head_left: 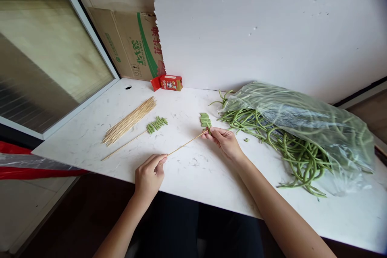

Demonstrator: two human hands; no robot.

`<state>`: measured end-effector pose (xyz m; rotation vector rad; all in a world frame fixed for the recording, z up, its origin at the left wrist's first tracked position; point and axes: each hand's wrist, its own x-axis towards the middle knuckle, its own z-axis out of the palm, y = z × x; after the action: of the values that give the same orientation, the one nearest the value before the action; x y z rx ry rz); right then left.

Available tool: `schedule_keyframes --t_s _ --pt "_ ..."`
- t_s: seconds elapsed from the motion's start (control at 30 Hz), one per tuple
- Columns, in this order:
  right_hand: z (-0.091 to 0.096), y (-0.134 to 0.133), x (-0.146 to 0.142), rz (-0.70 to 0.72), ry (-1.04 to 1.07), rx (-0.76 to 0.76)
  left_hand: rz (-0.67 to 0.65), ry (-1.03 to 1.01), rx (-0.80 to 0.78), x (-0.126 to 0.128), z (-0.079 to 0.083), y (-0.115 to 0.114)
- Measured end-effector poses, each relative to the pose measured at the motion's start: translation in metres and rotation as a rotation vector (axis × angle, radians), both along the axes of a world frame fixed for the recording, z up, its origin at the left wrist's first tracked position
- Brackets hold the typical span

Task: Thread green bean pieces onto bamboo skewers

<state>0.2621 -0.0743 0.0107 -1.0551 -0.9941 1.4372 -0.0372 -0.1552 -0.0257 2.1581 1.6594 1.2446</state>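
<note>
My left hand (150,172) is closed on one end of a thin bamboo skewer (185,144). At the skewer's other end, the fingers of my right hand (223,141) pinch a short piece of green bean (209,129); whether the tip has pierced it is hard to see. Just beyond these fingers lies a neat row of cut bean pieces (205,119). To the left rests a finished-looking skewer with several bean pieces (157,124) threaded side by side. Behind it is a bundle of bare bamboo skewers (130,121).
Long green beans (302,157) spill from a clear plastic bag (308,113) on the right of the white table (193,185). A small red box (171,82) stands at the back. A cardboard box (133,44) and a glass-panelled frame (54,56) border the left side.
</note>
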Motion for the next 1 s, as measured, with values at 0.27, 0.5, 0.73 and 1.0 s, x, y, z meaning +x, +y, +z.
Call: schedule_keyframes --t_s 0.27,0.5,0.73,1.0 --pt "0.0008 -0.0034 -0.0011 -0.008 -0.083 0.077 0.003 -0.005 0.002 0.0004 0.0016 -0.0007" --pt "-0.0002 -0.0031 0.0012 0.031 -0.115 0.090 0.011 0.003 0.008 0.0004 0.0015 -0.0010" --pt "0.0027 -0.0042 0.0006 0.041 -0.132 0.092 0.015 0.008 0.003 -0.0006 0.0006 -0.0012" --pt "-0.0007 -0.0030 0.0029 0.073 -0.136 0.074 0.015 -0.001 0.008 -0.0001 0.0015 -0.0016"
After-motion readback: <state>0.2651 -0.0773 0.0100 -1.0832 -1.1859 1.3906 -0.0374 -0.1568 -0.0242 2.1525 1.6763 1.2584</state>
